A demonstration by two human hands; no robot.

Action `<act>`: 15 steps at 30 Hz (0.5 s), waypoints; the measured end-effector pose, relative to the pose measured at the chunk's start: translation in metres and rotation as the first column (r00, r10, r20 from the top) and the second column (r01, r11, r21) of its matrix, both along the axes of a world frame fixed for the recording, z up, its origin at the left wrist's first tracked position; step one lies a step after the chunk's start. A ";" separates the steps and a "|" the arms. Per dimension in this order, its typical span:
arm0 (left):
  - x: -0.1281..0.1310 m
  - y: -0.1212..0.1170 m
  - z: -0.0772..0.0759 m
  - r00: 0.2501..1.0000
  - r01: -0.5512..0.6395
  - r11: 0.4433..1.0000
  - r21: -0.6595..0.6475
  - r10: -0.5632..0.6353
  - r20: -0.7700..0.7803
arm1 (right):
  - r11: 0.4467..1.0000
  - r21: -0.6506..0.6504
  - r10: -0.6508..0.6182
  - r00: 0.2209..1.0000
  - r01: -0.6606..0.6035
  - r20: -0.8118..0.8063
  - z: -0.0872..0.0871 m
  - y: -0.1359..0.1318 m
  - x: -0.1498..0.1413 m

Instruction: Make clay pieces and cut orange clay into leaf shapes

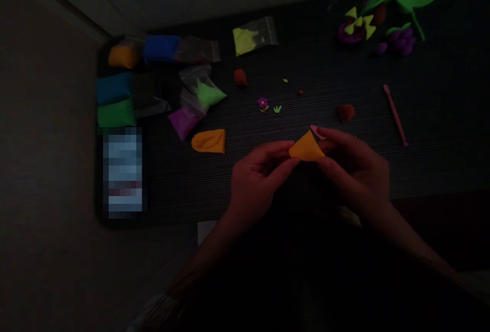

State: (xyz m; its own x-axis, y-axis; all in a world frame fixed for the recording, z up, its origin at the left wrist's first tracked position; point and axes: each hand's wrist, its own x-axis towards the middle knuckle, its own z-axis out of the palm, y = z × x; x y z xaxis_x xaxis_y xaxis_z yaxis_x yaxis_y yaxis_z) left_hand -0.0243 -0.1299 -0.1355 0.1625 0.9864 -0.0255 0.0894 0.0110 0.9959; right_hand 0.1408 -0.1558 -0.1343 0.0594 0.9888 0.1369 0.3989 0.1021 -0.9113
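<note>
Between my two hands is an orange piece of modelling clay (307, 148), shaped with flat sides and a pointed top. My left hand (260, 168) pinches its left edge between thumb and fingers. From the other side, my right hand (352, 163) grips the right edge. Just behind the clay, a pink tip (317, 131) shows by my right fingers; whether it is held or lies on the table cannot be made out. A second orange clay piece (209, 141), flat with one rounded end, lies left of my left hand. Beyond my right hand sits a reddish-brown clay lump (346, 113).
Bags of coloured clay, one yellow (254, 37), and a lit phone (123, 172) lie to the left. A small purple flower (262, 103) and a brown lump (240, 77) sit mid-table. Clay grapes (401, 42) stand far right, above a pink modelling tool (396, 116).
</note>
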 end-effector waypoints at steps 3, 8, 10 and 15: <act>-0.002 -0.001 0.000 0.998 0.061 0.997 0.045 -0.059 -0.033 | 0.979 -0.197 0.006 0.971 -0.055 -0.241 0.004 0.004 -0.006; -0.004 -0.001 0.000 0.992 0.092 0.991 0.094 -0.084 -0.093 | 0.936 -0.346 -0.044 0.950 -0.069 -0.310 0.009 0.011 -0.013; -0.004 -0.001 0.000 0.991 0.084 0.992 0.097 -0.073 -0.110 | 0.938 -0.341 -0.057 0.944 -0.061 -0.325 0.008 0.011 -0.012; -0.004 -0.002 -0.001 0.992 0.078 0.991 0.107 -0.067 -0.109 | 0.936 -0.346 -0.067 0.935 -0.061 -0.348 0.006 0.011 -0.011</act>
